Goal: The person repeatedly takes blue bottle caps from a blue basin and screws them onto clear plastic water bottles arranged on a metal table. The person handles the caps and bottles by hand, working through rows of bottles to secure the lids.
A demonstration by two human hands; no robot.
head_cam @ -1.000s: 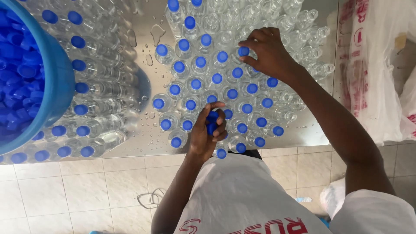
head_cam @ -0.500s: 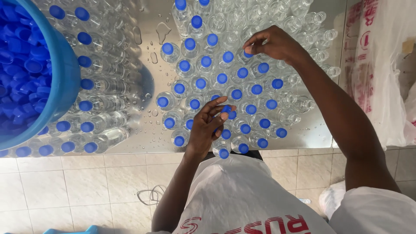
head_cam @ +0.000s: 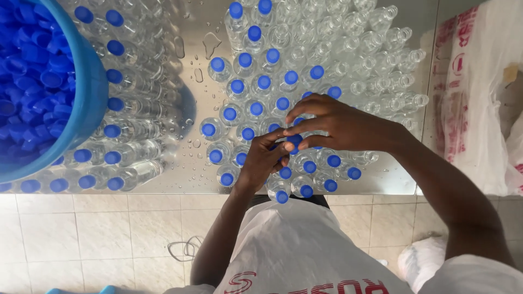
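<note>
Right at the middle of the cluster of clear plastic bottles (head_cam: 261,114) standing on the wet metal tabletop (head_cam: 185,65), the two hands meet over one bottle mouth. The left hand (head_cam: 261,163) comes up from the near edge of the cluster, its grip narrow, fingertips pinched together just beside a blue cap (head_cam: 295,140); whether it also cups spare caps in its palm cannot be told, since the palm faces down. The right hand (head_cam: 340,125) reaches in from the right side of the cluster, and its thumb and first fingers close on that same blue cap, holding it over a bottle whose neck is hidden beneath the fingers. The bottles stand upright and packed touching one another, which keeps them from tipping and lets a hand pass from mouth to mouth without hunting. Those on the near and left part of the cluster wear blue caps, while the ones at its far right corner show open mouths (head_cam: 381,38). Left of the cluster, across a bare strip of wet metal, a second block of capped bottles (head_cam: 122,130) stands in rows, partly under the rim of a blue tub (head_cam: 90,98) heaped with loose blue caps, kept within arm's reach. To the right of the cluster, off the tabletop's edge, lie white plastic sacks (head_cam: 468,109) with red print. Below the near edge runs a pale tiled floor (head_cam: 98,228).
</note>
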